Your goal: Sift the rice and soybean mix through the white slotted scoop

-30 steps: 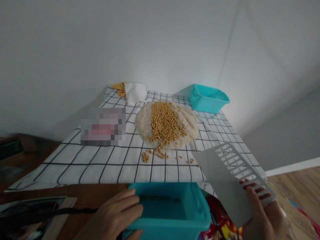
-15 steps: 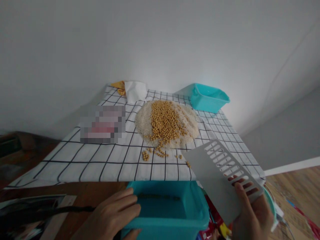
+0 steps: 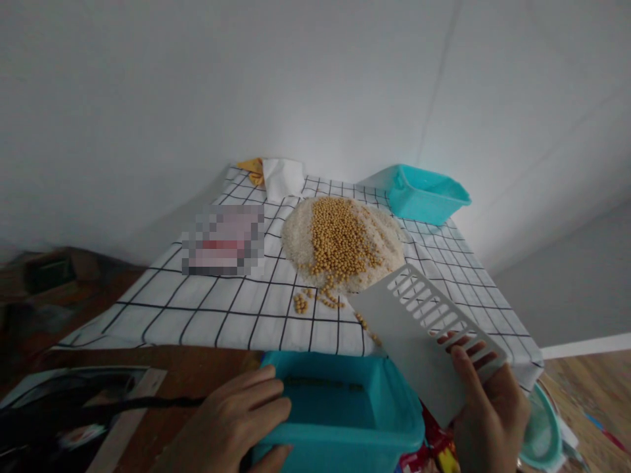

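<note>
Fingers (image 3: 462,360) of right hand (image 3: 488,414) pinch slotted white scraper (image 3: 411,335); left hand (image 3: 231,424) clasps teal bin (image 3: 345,439).

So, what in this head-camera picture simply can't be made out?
Head view:
- Pixelated patch on the checked cloth: blurred out.
- Near teal bin: its base is cut by the bottom edge, left hand covers its corner.
- Far teal bin: its wall hides the contents.
- Yellow thing: too small, half behind white paper.
- Right hand on the slotted board: wrist cut off.
</note>
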The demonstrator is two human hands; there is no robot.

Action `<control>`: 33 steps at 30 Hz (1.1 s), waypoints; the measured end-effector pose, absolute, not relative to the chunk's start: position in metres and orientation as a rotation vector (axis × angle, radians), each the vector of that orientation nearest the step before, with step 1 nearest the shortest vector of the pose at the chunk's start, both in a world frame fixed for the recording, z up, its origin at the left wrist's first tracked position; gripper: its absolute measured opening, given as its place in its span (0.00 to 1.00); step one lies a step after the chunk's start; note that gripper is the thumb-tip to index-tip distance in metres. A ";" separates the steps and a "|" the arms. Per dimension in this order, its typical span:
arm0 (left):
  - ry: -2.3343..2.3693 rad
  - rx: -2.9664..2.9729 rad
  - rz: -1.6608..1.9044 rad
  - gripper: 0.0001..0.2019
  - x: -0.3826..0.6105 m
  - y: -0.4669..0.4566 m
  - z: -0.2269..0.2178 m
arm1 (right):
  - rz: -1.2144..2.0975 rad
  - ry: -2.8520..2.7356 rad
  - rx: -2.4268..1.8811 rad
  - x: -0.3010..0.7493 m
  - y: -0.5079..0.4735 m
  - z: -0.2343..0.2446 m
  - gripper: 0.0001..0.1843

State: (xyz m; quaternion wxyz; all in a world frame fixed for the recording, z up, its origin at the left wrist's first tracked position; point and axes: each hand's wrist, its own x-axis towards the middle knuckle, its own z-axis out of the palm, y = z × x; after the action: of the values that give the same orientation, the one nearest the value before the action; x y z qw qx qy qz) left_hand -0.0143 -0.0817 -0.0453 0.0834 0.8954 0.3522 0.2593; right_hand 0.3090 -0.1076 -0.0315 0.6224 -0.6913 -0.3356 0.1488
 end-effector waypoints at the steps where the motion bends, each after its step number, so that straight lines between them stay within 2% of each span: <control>1: 1.045 2.663 0.770 0.10 -0.012 -0.081 -0.043 | 0.352 -0.739 -1.611 0.307 -0.106 -0.028 0.18; 5: 1.019 2.606 0.766 0.05 -0.005 -0.081 -0.034 | 0.404 -0.784 -1.643 0.303 -0.097 -0.017 0.18; 11: 1.053 2.562 0.705 0.04 -0.006 -0.079 -0.028 | 0.442 -0.920 -1.620 0.306 -0.086 -0.009 0.17; 33: 1.131 2.623 0.604 0.15 -0.030 -0.079 -0.057 | 0.598 -1.117 -1.500 0.315 -0.075 -0.002 0.12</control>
State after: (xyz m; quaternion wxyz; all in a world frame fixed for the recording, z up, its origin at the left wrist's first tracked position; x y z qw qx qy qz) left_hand -0.0301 -0.0795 -0.0572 0.1107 0.8928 0.3851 0.2057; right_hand 0.3152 -0.0749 -0.0024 0.5556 -0.6352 -0.4730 0.2531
